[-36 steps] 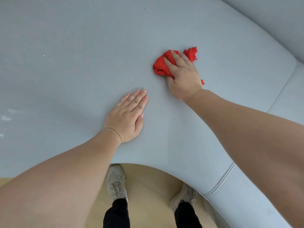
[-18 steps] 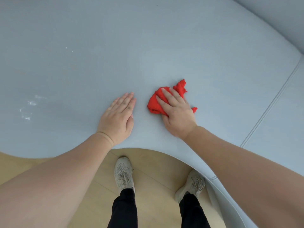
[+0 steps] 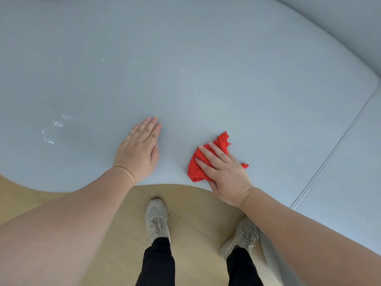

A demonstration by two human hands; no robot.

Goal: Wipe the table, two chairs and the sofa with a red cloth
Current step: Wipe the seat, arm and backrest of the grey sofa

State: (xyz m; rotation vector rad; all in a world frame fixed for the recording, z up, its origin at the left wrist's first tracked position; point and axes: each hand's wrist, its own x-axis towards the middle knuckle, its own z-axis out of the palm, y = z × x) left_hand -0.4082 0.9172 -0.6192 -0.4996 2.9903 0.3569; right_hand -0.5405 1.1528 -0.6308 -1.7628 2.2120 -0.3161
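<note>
Since the right grip (image 3: 226, 174) presses flat-fingered on the cloth (image 3: 193, 172) at the front edge of the sofa (image 3: 206, 79), I'd sweep overlapping strokes toward the white smudges (image 3: 52, 129) (left grip (image 3: 140, 153) flat, bracing, holding nothing).

One pale blue-grey upholstered sofa (image 3: 185, 79). On its seat: one crumpled red cloth (image 3: 196, 169); two bare hands, left hand (image 3: 140, 153) and right hand (image 3: 225, 175); one patch of white smudges (image 3: 53, 129); one piped seam (image 3: 334, 149). In front of the sofa: two beige mesh lace-up shoes (image 3: 156, 219), two black trouser legs (image 3: 157, 263).
</note>
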